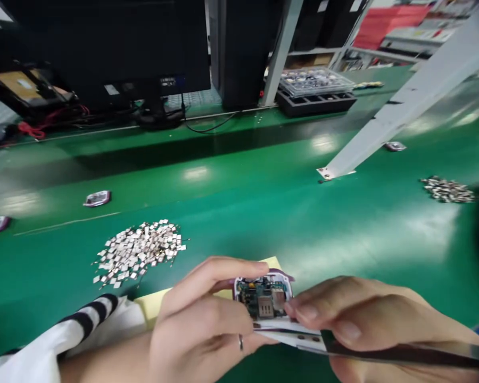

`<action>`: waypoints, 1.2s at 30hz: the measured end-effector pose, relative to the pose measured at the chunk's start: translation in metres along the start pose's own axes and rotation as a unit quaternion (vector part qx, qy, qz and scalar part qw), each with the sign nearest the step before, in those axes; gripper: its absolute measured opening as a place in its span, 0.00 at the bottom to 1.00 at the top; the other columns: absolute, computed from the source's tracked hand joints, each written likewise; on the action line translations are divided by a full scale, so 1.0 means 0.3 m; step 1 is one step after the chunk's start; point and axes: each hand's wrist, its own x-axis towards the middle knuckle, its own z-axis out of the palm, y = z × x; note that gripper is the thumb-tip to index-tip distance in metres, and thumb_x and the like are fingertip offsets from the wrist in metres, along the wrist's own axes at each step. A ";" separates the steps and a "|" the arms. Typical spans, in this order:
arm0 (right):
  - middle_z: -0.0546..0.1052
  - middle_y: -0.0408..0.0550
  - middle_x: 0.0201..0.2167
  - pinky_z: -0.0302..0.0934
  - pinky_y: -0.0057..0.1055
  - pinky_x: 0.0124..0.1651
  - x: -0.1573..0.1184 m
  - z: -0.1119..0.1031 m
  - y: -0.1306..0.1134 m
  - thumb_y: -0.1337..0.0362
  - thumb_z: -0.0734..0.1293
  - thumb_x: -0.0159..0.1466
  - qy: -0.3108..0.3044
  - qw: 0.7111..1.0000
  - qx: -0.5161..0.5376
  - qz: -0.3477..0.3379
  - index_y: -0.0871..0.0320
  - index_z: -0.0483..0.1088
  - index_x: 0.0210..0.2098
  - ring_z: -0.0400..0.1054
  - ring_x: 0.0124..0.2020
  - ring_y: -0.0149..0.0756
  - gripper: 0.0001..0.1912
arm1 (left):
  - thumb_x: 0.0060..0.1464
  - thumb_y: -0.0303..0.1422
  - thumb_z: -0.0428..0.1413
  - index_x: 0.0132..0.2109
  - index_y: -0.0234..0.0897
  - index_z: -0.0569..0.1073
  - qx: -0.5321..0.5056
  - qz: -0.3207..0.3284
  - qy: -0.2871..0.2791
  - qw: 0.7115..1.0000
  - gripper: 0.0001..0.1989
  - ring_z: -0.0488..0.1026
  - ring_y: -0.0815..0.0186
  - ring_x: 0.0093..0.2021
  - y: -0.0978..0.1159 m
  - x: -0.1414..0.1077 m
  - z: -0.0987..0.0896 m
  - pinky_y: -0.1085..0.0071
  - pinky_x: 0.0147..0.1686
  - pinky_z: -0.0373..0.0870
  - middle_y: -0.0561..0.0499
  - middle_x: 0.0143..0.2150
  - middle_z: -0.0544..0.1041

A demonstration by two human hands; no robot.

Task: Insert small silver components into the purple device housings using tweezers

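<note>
My left hand (207,314) is closed around a small device housing (283,277) with a white and purple rim, steadying it above a yellow sheet (155,302). Inside the open housing lies a green circuit board (252,295) with metal-shielded parts. Coming from the right, my right hand (367,314) grips dark tweezers (343,348) with pale tips, which point left along the housing's near edge. The index fingertip of that hand rests at the housing's right side. Whether anything sits between the tweezer tips cannot be made out.
A pile of small square silvery parts (139,250) lies left on the green bench (239,223); another pile (447,190) is at the right. Similar housings (98,198) lie about. A slanted white post (383,125) stands ahead. Behind are a monitor (104,48) and stacked trays (315,88).
</note>
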 end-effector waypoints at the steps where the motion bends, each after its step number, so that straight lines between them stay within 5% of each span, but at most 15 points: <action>1: 0.76 0.46 0.32 0.69 0.27 0.37 0.002 0.010 -0.001 0.56 0.66 0.54 0.009 1.000 -0.001 0.001 0.50 0.70 0.37 0.71 0.37 0.36 0.12 | 0.47 0.24 0.56 0.30 0.31 0.67 -0.008 0.002 0.002 1.000 0.04 0.72 0.65 0.41 -0.001 0.001 0.003 0.74 0.35 0.75 0.41 0.43 0.70; 7: 0.77 0.47 0.30 0.70 0.29 0.34 0.016 0.028 -0.007 0.59 0.68 0.53 0.052 0.998 -0.016 0.007 0.47 0.71 0.34 0.72 0.35 0.40 0.08 | 0.46 0.23 0.57 0.29 0.29 0.67 -0.006 0.023 0.003 1.000 0.04 0.71 0.64 0.42 -0.002 -0.005 0.011 0.73 0.37 0.75 0.42 0.44 0.68; 13: 0.76 0.50 0.35 0.72 0.29 0.34 -0.023 -0.023 -0.022 0.66 0.56 0.63 0.015 1.000 0.007 -0.014 0.52 0.69 0.43 0.72 0.35 0.38 0.13 | 0.45 0.23 0.57 0.30 0.28 0.69 0.011 0.040 -0.021 0.999 0.03 0.71 0.63 0.42 -0.004 -0.009 0.011 0.72 0.37 0.76 0.42 0.45 0.67; 21: 0.76 0.47 0.26 0.72 0.31 0.32 -0.028 0.026 -0.010 0.74 0.64 0.56 0.094 0.995 -0.013 -0.018 0.51 0.68 0.40 0.72 0.31 0.38 0.15 | 0.43 0.22 0.59 0.31 0.27 0.68 -0.038 0.026 0.007 0.999 0.07 0.73 0.63 0.39 -0.007 -0.001 0.023 0.71 0.36 0.76 0.41 0.44 0.68; 24: 0.75 0.46 0.26 0.72 0.29 0.31 -0.016 0.037 -0.018 0.72 0.64 0.56 0.129 0.992 -0.004 -0.014 0.52 0.70 0.37 0.72 0.30 0.35 0.11 | 0.42 0.22 0.60 0.30 0.27 0.67 -0.044 0.022 0.030 0.998 0.08 0.72 0.62 0.42 -0.011 -0.003 0.031 0.72 0.36 0.76 0.40 0.43 0.70; 32: 0.75 0.46 0.33 0.72 0.33 0.35 -0.023 0.026 -0.018 0.73 0.65 0.56 0.112 0.993 0.031 0.008 0.49 0.69 0.39 0.71 0.34 0.38 0.14 | 0.40 0.25 0.61 0.29 0.27 0.69 -0.007 0.036 0.014 0.999 0.09 0.73 0.62 0.39 -0.021 -0.009 0.012 0.73 0.32 0.76 0.39 0.42 0.72; 36: 0.77 0.45 0.29 0.73 0.31 0.33 -0.028 0.003 -0.015 0.66 0.63 0.59 0.080 0.996 0.049 0.011 0.46 0.71 0.36 0.72 0.33 0.37 0.09 | 0.39 0.31 0.62 0.28 0.28 0.68 0.009 0.043 0.015 0.999 0.12 0.75 0.65 0.34 -0.016 0.004 0.007 0.76 0.30 0.75 0.39 0.38 0.75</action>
